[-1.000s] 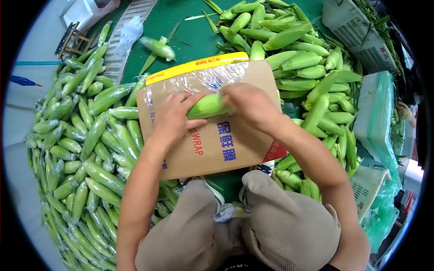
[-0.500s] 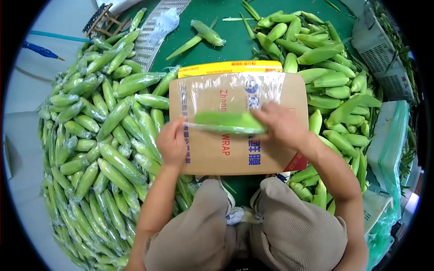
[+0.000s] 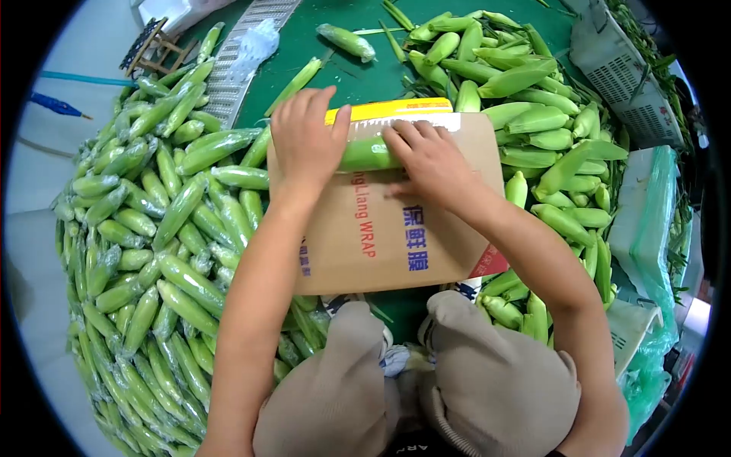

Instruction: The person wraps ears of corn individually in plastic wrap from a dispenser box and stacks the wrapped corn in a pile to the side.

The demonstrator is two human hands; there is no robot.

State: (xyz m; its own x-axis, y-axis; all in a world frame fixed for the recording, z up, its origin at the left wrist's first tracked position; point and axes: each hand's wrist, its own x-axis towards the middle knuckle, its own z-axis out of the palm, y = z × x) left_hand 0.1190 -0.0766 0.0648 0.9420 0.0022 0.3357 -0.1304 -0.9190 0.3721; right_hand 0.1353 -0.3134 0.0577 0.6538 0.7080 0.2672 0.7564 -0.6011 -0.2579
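Observation:
A green ear of corn in its husk (image 3: pixel 367 154) lies crosswise near the far edge of a cardboard box (image 3: pixel 335 251), shiny with clear wrap. My left hand (image 3: pixel 306 141) rests over its left end, fingers stretched forward and thumb apart. Over the right end, the bent fingers of my right hand (image 3: pixel 430 156) press down on the ear. Both ends are hidden under the hands. Just beyond the ear is a yellow cling-film box (image 3: pixel 403 109), partly covered by film and my left hand.
Film-wrapped corn (image 3: pixel 183 206) is heaped at left. Unwrapped ears (image 3: pixel 548 114) pile up at right, beside a grey crate (image 3: pixel 636 91) and a white box with green plastic (image 3: pixel 647 206). One wrapped ear (image 3: pixel 346 42) lies on the green surface ahead, near a metal strip (image 3: pixel 228 84).
The ear has moved away from me, toward the yellow box. My left hand went from gripping near its left end to stretched over it; my right hand moved onto its top. The view shifted slightly.

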